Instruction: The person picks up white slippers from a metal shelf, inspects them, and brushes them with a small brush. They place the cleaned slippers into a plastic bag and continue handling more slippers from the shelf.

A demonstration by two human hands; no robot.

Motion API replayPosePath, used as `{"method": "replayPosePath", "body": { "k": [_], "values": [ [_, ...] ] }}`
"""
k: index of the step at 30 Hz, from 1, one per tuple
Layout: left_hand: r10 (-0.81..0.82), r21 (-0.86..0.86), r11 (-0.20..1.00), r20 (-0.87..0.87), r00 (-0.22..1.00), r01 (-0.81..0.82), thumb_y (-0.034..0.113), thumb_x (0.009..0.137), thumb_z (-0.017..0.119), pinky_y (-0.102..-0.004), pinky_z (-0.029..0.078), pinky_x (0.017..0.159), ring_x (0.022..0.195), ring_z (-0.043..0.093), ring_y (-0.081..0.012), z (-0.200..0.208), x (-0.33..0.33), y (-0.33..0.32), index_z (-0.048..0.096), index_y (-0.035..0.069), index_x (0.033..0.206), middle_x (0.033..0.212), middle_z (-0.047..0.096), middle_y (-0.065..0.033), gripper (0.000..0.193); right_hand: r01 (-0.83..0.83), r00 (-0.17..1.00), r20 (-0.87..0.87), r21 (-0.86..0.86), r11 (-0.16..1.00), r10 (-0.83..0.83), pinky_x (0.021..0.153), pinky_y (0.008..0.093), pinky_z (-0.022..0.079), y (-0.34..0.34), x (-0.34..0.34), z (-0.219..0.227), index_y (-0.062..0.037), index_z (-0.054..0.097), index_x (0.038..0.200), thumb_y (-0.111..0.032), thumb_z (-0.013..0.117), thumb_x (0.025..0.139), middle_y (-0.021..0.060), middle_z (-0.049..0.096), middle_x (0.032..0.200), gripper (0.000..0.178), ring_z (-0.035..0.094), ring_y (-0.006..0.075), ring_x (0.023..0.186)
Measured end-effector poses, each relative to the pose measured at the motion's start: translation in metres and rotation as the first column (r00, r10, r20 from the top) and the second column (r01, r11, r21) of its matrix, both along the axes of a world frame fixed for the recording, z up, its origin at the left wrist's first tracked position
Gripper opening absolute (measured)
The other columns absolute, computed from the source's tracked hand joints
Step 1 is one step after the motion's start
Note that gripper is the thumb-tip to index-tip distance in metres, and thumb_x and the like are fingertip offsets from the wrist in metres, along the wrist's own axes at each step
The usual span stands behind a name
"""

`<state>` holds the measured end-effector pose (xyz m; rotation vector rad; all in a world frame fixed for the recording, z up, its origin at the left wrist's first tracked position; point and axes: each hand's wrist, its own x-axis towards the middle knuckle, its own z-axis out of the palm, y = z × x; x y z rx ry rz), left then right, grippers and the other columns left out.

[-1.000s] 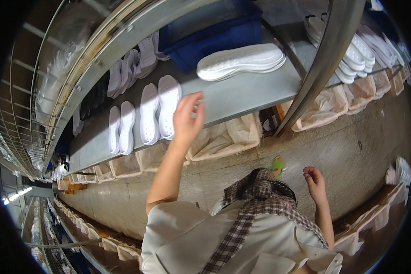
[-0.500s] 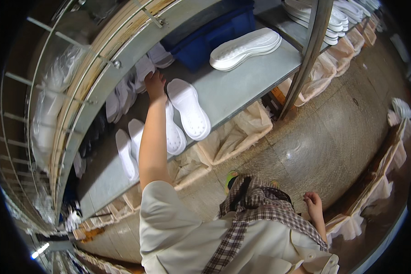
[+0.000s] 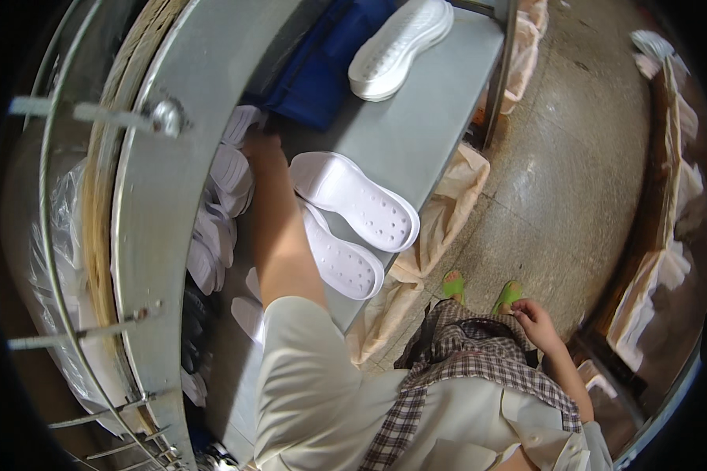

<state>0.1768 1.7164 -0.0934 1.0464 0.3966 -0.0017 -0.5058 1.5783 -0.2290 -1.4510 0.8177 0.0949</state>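
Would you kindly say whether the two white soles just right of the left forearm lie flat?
Flat: both white soles lie on the shelf, dotted faces up.

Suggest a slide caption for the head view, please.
Left arm over a shelf of white soles, grip shadowed beside a blue bin.

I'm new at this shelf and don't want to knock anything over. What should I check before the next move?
1. What the left hand holds: cannot tell; it is in shadow near the blue bin.
2. Right hand away from the grey shelf: ok, near the waist.
3. Front white soles set well back from the edge: not ok, their outer ends reach it.
4. Thick white sole clear of the left arm: ok.
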Motion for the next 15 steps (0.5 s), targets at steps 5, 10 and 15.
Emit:
{"method": "replayPosePath", "body": {
  "k": [5, 10, 15],
  "values": [
    [-0.118, -0.045, 0.993, -0.131, 0.984, 0.113, 0.025, 0.09, 0.041, -0.0565, 0.04, 0.092, 0.11, 0.051, -0.0308, 0.03, -0.039, 0.03, 0.052, 0.007, 0.118, 0.115, 0.053, -0.0155, 0.036, 0.042, 0.999, 0.026, -0.052, 0.998, -0.041, 0.071, 0.0311, 0.049, 0.019, 0.006, 0.007, -0.0003, 0.058, 0.101, -0.007, 0.055, 0.087, 0.0095, 0.062, 0.09, 0.016, 0.061, 0.0183, 0.082],
    [-0.282, -0.331, 0.91, -0.049, 0.958, 0.251, 0.008, 0.09, 0.036, -0.0498, 0.05, 0.088, 0.1, 0.056, -0.0372, 0.081, -0.169, 0.074, 0.046, -0.007, 0.116, 0.111, 0.053, -0.0226, 0.031, -0.09, 0.995, 0.03, -0.238, 0.967, 0.1, 0.07, 0.0317, 0.049, 0.016, 0.006, 0.019, -0.0019, 0.059, 0.103, -0.008, 0.058, 0.085, 0.0119, 0.062, 0.091, 0.019, 0.062, 0.0211, 0.082],
    [-0.357, -0.163, 0.921, 0.015, 0.934, 0.355, 0.0, 0.084, 0.041, -0.049, 0.048, 0.093, 0.106, 0.054, -0.0376, 0.112, -0.356, 0.111, 0.04, -0.007, 0.122, 0.119, 0.05, -0.0239, 0.038, -0.065, 0.96, 0.252, -0.229, 0.971, 0.124, 0.075, 0.0309, 0.049, 0.017, 0.004, 0.051, -0.0038, 0.055, 0.115, -0.012, 0.059, 0.087, 0.0114, 0.061, 0.104, 0.029, 0.06, 0.0207, 0.093]
  ]
}}
